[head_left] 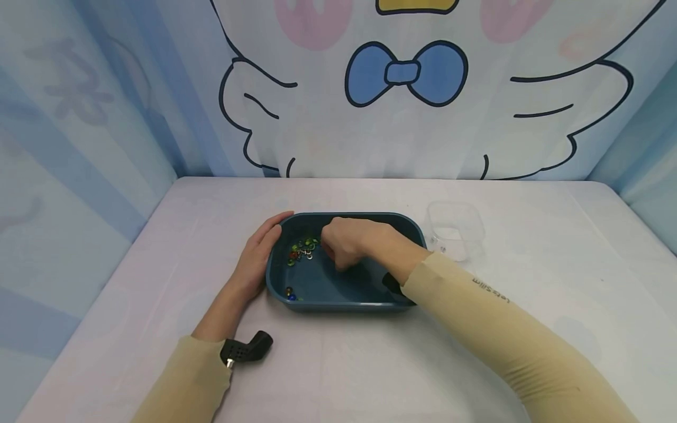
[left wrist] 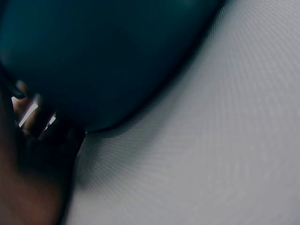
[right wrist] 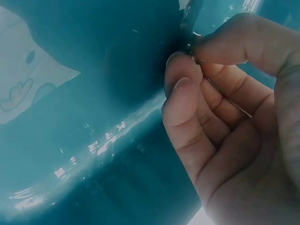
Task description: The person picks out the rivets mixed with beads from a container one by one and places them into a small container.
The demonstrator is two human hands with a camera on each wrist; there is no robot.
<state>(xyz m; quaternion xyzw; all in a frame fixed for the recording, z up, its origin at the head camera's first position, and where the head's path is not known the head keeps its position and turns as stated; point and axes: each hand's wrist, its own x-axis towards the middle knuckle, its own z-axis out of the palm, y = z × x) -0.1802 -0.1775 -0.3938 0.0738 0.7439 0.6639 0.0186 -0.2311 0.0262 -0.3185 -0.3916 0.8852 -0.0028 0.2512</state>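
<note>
In the head view a dark teal rectangular tub [head_left: 328, 288] stands on the table. A cluster of small shiny glass-like beads [head_left: 301, 251], green, orange and clear, lies on its left floor; a few more beads [head_left: 291, 295], one blue, lie in the near left corner. My left hand [head_left: 258, 255] rests along the tub's left outer wall, its thumb beside the rim. Down inside the tub, my right hand [head_left: 351, 241] is knuckles up. The right wrist view shows its thumb and fingertips pinching a small dark, shiny thing [right wrist: 191, 50], mostly hidden; its kind I cannot tell.
To the right of the tub is a clear plastic box [head_left: 456, 226] with tiny pieces at its near left. A black wrist device [head_left: 245, 348] sits on the left sleeve. Printed cloth [head_left: 402, 135] hangs behind the white-covered table [head_left: 338, 364].
</note>
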